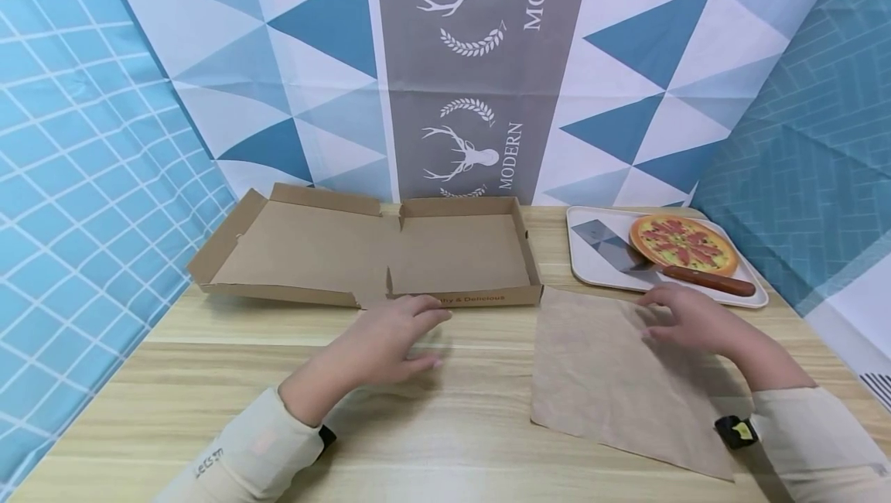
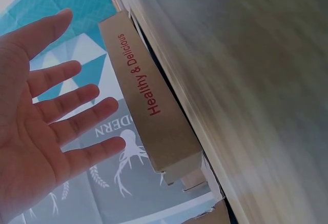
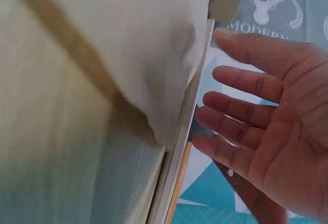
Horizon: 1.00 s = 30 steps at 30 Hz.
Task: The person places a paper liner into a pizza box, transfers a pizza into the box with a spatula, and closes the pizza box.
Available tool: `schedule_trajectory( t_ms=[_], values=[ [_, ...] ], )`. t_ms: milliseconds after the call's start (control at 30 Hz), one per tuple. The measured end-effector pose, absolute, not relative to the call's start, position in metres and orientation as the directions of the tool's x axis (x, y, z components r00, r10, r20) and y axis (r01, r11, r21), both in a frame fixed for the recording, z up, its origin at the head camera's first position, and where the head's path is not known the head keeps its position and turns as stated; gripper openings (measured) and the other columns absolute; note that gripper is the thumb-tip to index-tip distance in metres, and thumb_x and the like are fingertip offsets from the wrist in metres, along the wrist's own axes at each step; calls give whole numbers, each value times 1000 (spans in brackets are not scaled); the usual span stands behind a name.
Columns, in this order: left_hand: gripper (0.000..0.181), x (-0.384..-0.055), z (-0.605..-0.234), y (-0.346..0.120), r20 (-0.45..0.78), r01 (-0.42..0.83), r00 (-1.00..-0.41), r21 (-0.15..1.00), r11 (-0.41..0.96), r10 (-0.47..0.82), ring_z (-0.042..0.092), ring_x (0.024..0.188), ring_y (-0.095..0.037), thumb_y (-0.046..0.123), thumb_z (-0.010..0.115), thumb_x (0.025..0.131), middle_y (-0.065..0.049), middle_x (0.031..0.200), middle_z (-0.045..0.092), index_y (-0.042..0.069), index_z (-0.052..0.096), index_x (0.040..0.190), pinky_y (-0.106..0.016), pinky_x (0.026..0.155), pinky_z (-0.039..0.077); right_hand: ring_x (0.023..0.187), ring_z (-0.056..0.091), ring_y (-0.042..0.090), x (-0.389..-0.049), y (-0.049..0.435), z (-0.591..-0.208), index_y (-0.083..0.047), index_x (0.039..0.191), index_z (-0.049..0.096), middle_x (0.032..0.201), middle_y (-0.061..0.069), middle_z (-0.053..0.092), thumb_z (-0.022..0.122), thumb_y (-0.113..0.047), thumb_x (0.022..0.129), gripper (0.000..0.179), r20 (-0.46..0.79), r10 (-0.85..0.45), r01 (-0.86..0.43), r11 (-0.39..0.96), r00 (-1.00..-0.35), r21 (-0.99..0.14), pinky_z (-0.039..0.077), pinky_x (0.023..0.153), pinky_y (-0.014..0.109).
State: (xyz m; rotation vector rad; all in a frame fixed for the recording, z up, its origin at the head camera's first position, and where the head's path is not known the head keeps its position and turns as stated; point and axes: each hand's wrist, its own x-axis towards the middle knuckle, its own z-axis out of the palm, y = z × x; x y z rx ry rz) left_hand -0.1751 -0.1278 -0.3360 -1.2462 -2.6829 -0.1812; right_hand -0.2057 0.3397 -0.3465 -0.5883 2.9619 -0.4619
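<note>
My left hand (image 1: 393,340) hovers over the table in front of an unfolded cardboard pizza box (image 1: 459,251), its fingers spread and holding nothing. In the left wrist view, the box's front wall (image 2: 148,96) reads "Healthy & Delicious" in red beside that hand (image 2: 61,111). Above the far right corner of a brown paper sheet (image 1: 612,379) is my right hand (image 1: 696,321), fingers loosely extended and nothing held. Just beyond it, a white tray (image 1: 605,275) bears a pizza (image 1: 685,244) and a pizza server with a wooden handle (image 1: 710,280).
The box's opened lid (image 1: 299,244) lies flat to the left on the wooden table (image 1: 445,426). A patterned cloth backdrop (image 1: 313,62) rises at the table's back edge, and blue tiled sheets (image 1: 76,178) flank the sides.
</note>
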Motion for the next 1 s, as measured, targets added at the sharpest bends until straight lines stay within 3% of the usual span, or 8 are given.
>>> schedule_trajectory(
  t_ms=[167, 433, 1000],
  values=[
    [60, -173, -336, -128, 194, 762, -642, 50, 646, 742, 65, 122, -32, 36, 78, 91, -15, 136, 63, 4, 61, 139, -49, 100, 56, 103, 65, 35, -211, 349, -348, 4, 116, 71, 113, 21, 70, 87, -16, 81, 44, -47, -372, -342, 890, -927, -301, 56, 88, 59],
    [61, -173, -335, -129, 194, 763, -640, 48, 644, 743, 64, 122, -32, 37, 78, 91, -15, 138, 63, 5, 60, 140, -49, 99, 56, 85, 57, 19, -223, 366, -353, 9, 114, 70, 98, 7, 70, 87, -18, 80, 46, -130, -380, -330, 896, -916, -297, 54, 73, 37],
    [60, -170, -336, -126, 191, 765, -638, 56, 641, 746, 64, 122, -32, 35, 79, 91, -15, 138, 62, 6, 59, 140, -51, 98, 56, 79, 51, 16, -229, 367, -352, 4, 107, 71, 86, -1, 59, 86, -14, 81, 36, -175, -402, -340, 891, -899, -302, 43, 65, 26]
  ],
)
